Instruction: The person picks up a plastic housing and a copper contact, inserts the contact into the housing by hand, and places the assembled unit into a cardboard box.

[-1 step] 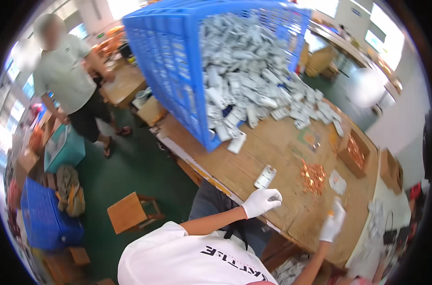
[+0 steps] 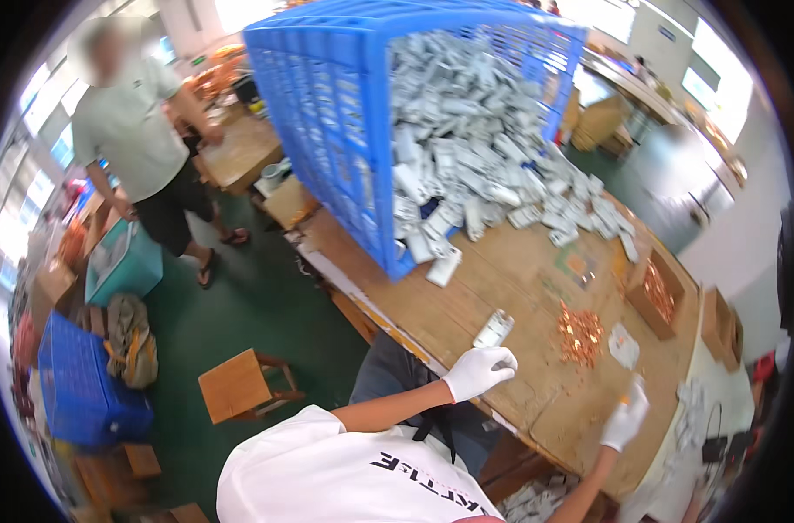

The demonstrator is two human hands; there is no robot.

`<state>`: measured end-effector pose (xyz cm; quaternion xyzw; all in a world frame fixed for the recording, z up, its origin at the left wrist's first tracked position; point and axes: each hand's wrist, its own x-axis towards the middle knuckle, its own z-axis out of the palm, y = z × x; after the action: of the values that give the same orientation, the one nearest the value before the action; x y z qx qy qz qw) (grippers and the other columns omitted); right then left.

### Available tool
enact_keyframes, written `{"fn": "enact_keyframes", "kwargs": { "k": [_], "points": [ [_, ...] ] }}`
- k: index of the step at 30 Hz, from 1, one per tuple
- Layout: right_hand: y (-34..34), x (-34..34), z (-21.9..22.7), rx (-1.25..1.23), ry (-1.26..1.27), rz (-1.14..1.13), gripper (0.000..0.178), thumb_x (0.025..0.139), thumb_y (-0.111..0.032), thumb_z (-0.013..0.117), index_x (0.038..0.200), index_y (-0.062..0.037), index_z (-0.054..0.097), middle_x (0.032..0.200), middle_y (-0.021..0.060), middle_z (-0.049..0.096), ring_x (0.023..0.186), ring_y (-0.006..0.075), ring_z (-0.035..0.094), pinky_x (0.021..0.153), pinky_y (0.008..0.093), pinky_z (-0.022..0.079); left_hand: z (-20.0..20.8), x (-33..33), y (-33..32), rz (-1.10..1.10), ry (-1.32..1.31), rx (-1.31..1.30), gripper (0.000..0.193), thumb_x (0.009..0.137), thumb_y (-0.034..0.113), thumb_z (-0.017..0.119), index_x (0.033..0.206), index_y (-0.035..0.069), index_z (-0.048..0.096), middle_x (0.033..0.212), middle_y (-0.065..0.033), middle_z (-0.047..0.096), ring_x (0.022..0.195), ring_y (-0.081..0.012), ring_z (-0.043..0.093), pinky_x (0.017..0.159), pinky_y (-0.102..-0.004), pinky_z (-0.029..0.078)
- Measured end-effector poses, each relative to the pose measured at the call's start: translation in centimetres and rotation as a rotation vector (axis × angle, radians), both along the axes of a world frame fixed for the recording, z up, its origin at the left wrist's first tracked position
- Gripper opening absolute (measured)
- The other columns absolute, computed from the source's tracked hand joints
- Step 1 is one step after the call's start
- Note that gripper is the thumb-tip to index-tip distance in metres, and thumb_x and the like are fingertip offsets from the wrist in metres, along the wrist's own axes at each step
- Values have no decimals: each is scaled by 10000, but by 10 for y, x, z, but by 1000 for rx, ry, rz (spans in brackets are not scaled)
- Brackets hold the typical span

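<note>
My left hand (image 2: pixel 480 373), in a white glove, rests at the near table edge with its fingers curled together; whatever they hold, if anything, is hidden. Just beyond it lies a single white plastic casing (image 2: pixel 494 329), apart from the fingers. My right hand (image 2: pixel 624 418), also gloved, is over the right side of the table, slightly blurred. A small copper-coloured spot shows at its fingertips, seemingly a small metal piece pinched there. Between the hands and farther off is a heap of small copper-coloured metal pieces (image 2: pixel 580 335). A whitish flat scrap (image 2: pixel 623 346) lies beside the heap.
A large blue crate (image 2: pixel 327 131) tipped on its side spills many white casings (image 2: pixel 475 148) onto the wooden table (image 2: pixel 466 283). A cardboard box (image 2: pixel 657 298) with copper pieces stands at right. On the floor is a wooden stool (image 2: pixel 240 383). A person (image 2: pixel 131 131) stands at far left beside a teal bin (image 2: pixel 122 266).
My right hand has moved slightly to the right and nearer to me. My left hand stays by the casing. The whole view has shifted a little.
</note>
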<state>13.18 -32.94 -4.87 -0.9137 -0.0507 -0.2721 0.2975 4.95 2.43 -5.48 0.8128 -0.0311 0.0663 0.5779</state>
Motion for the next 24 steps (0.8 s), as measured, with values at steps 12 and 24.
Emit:
{"fn": "enact_keyframes", "kwargs": {
  "k": [12, 24],
  "points": [
    [-90, 74, -13, -766, -159, -488, 434, 780, -232, 665, 1156, -21, 618, 1166, 210, 613, 1096, 379, 568, 972, 450, 442, -17, 32, 108, 324, -209, 938, 540, 773, 245, 714, 1242, 29, 554, 1441, -189, 412, 1321, -415, 372, 1097, -477, 321],
    [145, 31, -14, -174, 108, 285, 196, 751, -83, 684, 933, -120, 621, 912, 79, 614, 872, 294, 605, 746, 419, 502, -14, 77, 89, 497, -294, 1027, 480, 800, 238, 702, 1224, 72, 548, 1247, -156, 530, 1125, -345, 523, 911, -446, 456]
  ]
}}
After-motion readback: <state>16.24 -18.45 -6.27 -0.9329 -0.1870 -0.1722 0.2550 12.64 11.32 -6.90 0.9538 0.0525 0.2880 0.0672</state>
